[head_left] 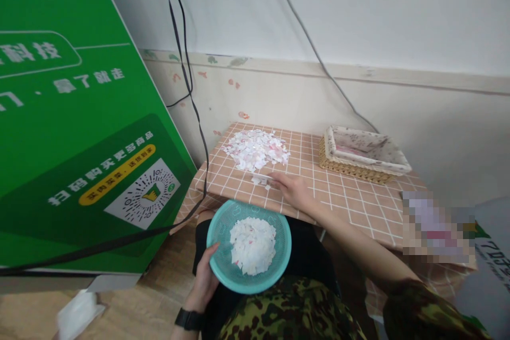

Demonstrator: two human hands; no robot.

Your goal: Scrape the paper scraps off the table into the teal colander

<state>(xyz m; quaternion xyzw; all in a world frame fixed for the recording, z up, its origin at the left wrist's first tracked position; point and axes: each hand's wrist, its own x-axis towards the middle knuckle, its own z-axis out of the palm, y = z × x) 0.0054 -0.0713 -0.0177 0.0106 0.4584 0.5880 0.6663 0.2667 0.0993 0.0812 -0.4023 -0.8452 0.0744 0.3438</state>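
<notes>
A teal plastic colander [218,234] rests on my lap, tucked just under the table's edge. Inside it lies a heap of white paper scraps [253,247] with a few pink bits. My left hand [204,280] grips the colander's left rim, thumb over the edge. Above the tabletop my right hand [292,190] pinches a thin white card-like piece [261,176], seen nearly edge-on. A few loose scraps [261,183] lie right below that piece. Farther back on the table, a larger pile of white and pink paper scraps [257,149] is spread out.
The table has a brown checked cloth [342,199]. A cloth-lined wicker basket [358,172] stands at its back right, with a blurred-out item [434,228] nearer the right end. A green sign panel [87,117] fills the left. A black strap [191,95] hangs before the wall.
</notes>
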